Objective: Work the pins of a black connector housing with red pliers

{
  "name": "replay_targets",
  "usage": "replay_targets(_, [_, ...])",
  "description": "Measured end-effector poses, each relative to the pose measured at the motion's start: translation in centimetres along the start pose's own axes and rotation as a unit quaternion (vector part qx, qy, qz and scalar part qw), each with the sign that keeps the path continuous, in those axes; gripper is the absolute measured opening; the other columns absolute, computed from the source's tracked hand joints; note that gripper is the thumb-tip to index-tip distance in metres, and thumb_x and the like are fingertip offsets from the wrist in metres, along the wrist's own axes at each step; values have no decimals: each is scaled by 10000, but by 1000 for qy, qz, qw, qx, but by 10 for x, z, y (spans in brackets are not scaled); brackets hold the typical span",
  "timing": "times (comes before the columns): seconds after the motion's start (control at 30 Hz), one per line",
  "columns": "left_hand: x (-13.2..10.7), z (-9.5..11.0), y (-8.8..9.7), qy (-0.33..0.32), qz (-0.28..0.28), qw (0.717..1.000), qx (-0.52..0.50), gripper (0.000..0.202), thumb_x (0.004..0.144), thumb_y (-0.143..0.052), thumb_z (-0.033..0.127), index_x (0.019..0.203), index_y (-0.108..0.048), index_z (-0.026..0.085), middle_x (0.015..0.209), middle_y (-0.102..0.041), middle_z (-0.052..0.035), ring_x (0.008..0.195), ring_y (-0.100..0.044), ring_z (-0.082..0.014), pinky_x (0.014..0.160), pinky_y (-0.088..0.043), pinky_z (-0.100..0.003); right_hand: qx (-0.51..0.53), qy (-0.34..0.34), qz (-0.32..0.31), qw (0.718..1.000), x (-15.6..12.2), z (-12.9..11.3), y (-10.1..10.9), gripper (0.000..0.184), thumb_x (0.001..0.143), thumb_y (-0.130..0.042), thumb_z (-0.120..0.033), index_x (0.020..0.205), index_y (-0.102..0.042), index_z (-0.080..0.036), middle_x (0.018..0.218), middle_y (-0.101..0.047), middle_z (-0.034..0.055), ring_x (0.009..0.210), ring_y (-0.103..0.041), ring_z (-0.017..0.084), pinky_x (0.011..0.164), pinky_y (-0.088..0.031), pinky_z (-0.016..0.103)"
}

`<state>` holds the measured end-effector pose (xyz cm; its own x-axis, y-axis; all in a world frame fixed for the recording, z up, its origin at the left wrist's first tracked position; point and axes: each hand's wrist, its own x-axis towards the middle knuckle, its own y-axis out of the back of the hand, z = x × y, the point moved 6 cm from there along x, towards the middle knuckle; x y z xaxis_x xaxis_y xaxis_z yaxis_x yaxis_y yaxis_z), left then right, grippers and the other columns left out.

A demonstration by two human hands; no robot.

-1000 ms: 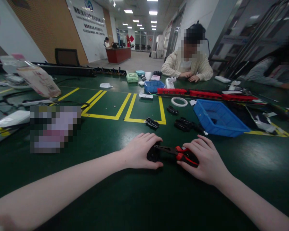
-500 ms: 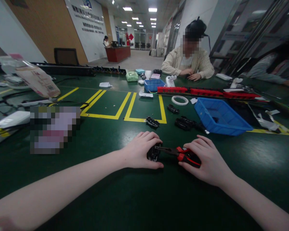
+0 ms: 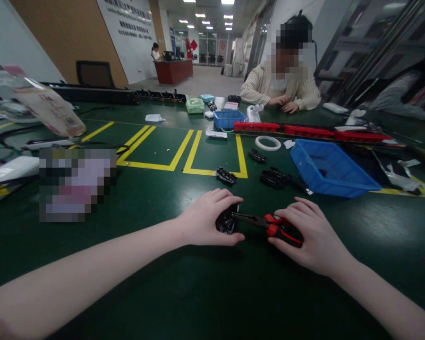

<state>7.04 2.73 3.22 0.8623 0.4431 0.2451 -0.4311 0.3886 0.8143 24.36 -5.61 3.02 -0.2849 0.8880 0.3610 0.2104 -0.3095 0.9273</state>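
Observation:
My left hand [image 3: 208,218] is wrapped round a small black plastic part [image 3: 226,222], holding it close to the green table top [image 3: 163,293]. My right hand [image 3: 313,236] grips long-nose pliers [image 3: 269,223] by their red and black handles. The jaws of the pliers point left and their tips reach the right side of the black part. Whether the tips pinch something there is too small to tell. Beyond my hands lie similar black parts, one [image 3: 226,175] by the yellow tape and another [image 3: 274,178] further right.
A blue bin [image 3: 335,170] stands right of the black parts, near a tape roll [image 3: 267,143]. Red strips [image 3: 308,131] run across behind it. A bottle [image 3: 47,106] and cables [image 3: 7,146] lie at left. Across the table sits a person [image 3: 281,85].
The camera view has shifted slightly. The pliers and my right hand appear a little further right, with the plier tips still at the black part. My left hand keeps its hold.

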Motion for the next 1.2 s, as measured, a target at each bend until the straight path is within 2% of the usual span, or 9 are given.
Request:
replay_targets(0.13, [-1, 1, -1, -16, 5, 1000, 3, 654, 735, -665, 459, 1288, -445, 188, 1158, -529, -90, 1041, -502, -250, 884, -459, -401, -1, 6, 3, 1000, 0, -1, 1, 308, 773, -600, -445, 975, -558, -216, 867, -645, 48, 830, -584, 221, 963, -371, 525])
replay_targets(0.27, [-3, 2, 1, -25, 5, 1000, 11, 691, 729, -679, 470, 1291, -456, 135, 1135, -535, -93, 1018, -503, -242, 874, -451, -386, 1, 7, 14, 1000, -3, 2, 3, 306, 791, -570, -435, 996, -543, -210, 870, -642, 55, 831, -579, 225, 952, -376, 513])
replay_targets(0.57, [-4, 1, 2, -47, 17, 999, -20, 758, 653, -675, 636, 1200, -538, 130, 1026, -582, -80, 930, -519, -233, 811, -427, -349, 2, 41, 5, 999, -8, -2, 3, 363, 802, -524, -492, 1040, -513, -219, 899, -647, 75, 875, -580, 265, 892, -422, 493])
replay_targets(0.77, [-5, 2, 3, -61, 29, 997, -30, 726, 720, -562, 688, 1196, -536, 140, 1025, -588, -83, 921, -521, -229, 805, -416, -349, 2, 62, 2, 998, -8, -6, 5, 387, 792, -535, -498, 1059, -499, -221, 890, -645, 82, 898, -576, 287, 891, -422, 497])
replay_targets(0.87, [-4, 3, 4, -71, 37, 996, -30, 717, 728, -555, 682, 1176, -544, 122, 992, -591, -83, 887, -523, -220, 773, -412, -349, 25, 40, -4, 999, -9, -6, 4, 366, 787, -540, -481, 1054, -506, -233, 906, -637, 71, 905, -578, 287, 898, -417, 514])
replay_targets(1.0, [-2, 4, 5, -86, 48, 995, -30, 719, 734, -548, 672, 1142, -562, 80, 955, -595, -95, 854, -527, -217, 741, -401, -352, 57, -8, -12, 998, -12, -6, 2, 324, 837, -462, -472, 1055, -501, -236, 946, -607, 73, 953, -562, 284, 948, -379, 535])
replay_targets(1.2, [-2, 3, 4, -88, 43, 995, -33, 699, 748, -537, 668, 1152, -555, 98, 979, -597, -92, 870, -530, -217, 751, -397, -349, 61, 3, -13, 998, -12, -11, 0, 324, 838, -466, -470, 1050, -505, -228, 957, -602, 86, 955, -555, 290, 946, -382, 534])
